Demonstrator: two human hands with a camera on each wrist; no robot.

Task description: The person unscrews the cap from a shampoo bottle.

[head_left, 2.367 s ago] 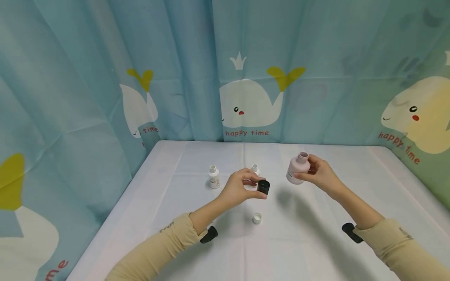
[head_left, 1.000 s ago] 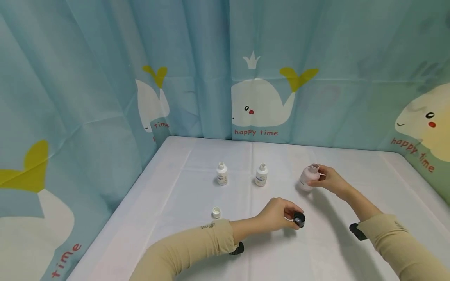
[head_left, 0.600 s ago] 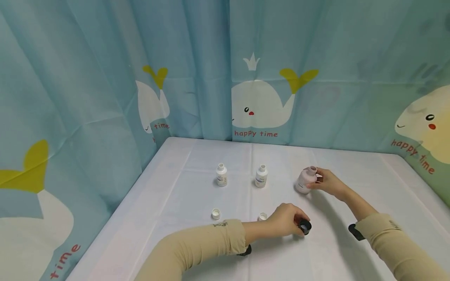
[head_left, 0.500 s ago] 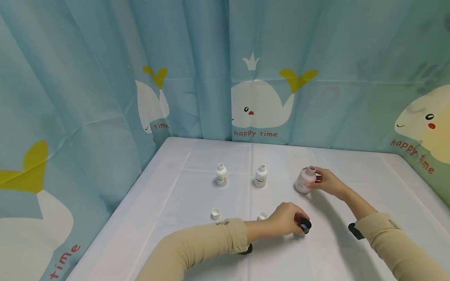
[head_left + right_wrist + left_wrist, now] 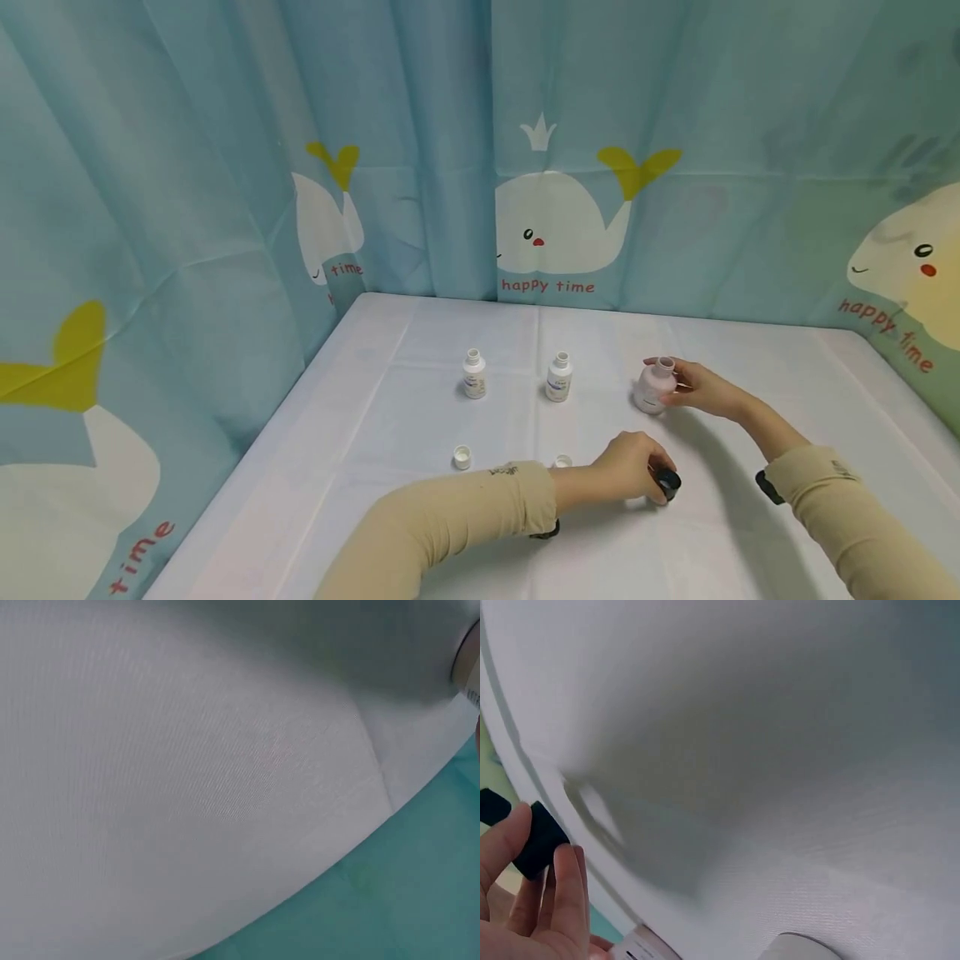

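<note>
Between the thumb and fingers of my left hand (image 5: 628,465) is a black bottle cap (image 5: 667,483), held low over the front right of the table. In the left wrist view the same cap (image 5: 540,841) sits at the fingertips. My right hand (image 5: 703,392) grips an uncapped pale pink bottle (image 5: 654,390) from its right side, thumb in front. The bottle is upright at the table surface. Only a sliver of the pink bottle (image 5: 468,669) shows at the right edge of the right wrist view.
Two uncapped white bottles (image 5: 474,377) stand left of the pink one on the white table (image 5: 405,333). Nearer me lie two white caps (image 5: 462,457), one partly behind the left forearm. A blue whale-print curtain (image 5: 420,167) hangs behind the table.
The pink bottle has come down to the table in my right hand. My left hand has carried the black cap rightward and lower, toward me, uncovering the second white bottle.
</note>
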